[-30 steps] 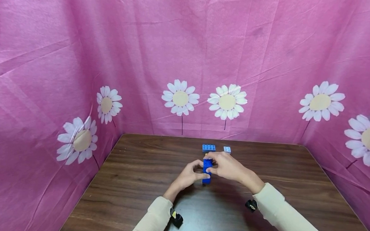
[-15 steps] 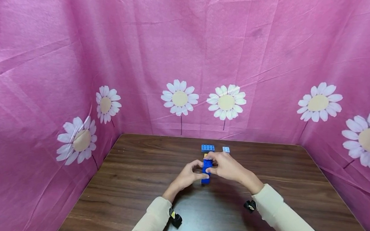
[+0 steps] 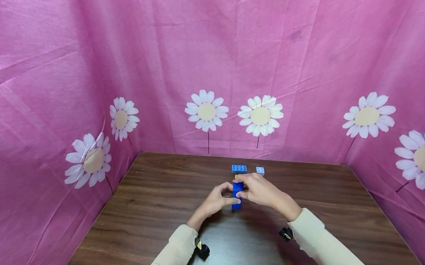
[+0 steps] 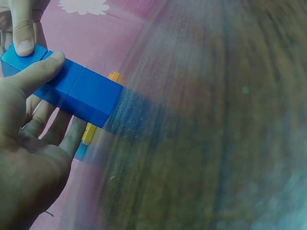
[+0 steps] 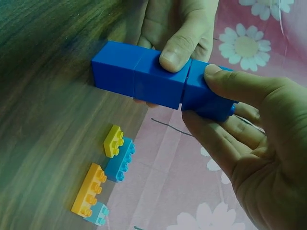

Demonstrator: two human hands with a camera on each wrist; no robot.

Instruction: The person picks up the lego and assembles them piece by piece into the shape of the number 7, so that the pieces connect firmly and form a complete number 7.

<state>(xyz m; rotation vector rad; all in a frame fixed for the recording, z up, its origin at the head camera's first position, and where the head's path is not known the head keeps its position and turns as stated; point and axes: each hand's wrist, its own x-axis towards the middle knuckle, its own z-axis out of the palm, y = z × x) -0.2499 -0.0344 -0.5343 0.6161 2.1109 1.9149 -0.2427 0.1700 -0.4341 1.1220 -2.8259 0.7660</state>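
Note:
Three dark blue toy building bricks form an upright column (image 3: 236,205) between my hands, near the middle of the table. My left hand (image 3: 214,200) pinches the column around its middle brick (image 5: 160,82), thumb on the near side and fingers behind. My right hand (image 3: 263,191) pinches the top brick (image 5: 204,98) between thumb and fingers. A thin dark seam shows between the top and middle bricks in the right wrist view. The bottom brick (image 4: 93,97) is uncovered and stands at or very close to the tabletop.
Behind the column lie a light blue brick (image 5: 120,160), a small yellow brick (image 5: 113,141), an orange brick (image 5: 88,190) and a pale blue brick (image 5: 98,213). The wooden table (image 3: 152,209) ends at a pink flowered curtain (image 3: 237,62).

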